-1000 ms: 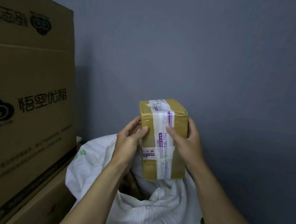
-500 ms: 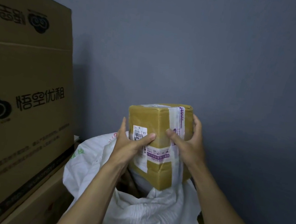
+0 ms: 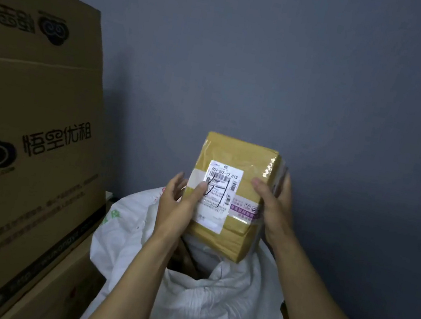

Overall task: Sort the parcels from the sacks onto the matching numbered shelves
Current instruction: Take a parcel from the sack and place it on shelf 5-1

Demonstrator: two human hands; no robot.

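A small brown cardboard parcel wrapped in clear tape is held upright in front of me, above the open white sack. Its white shipping label faces me, with a handwritten number in black marker. My left hand grips the parcel's left edge, thumb lying on the label. My right hand grips the right edge, thumb on the front face and fingers behind. More brown parcels show dimly inside the sack's mouth.
A tall stack of large brown cardboard boxes with printed logos fills the left side. A plain grey-blue wall stands behind the sack. No shelves are in view.
The parcel has been turned in both hands, so its label face now points at me instead of the taped side.
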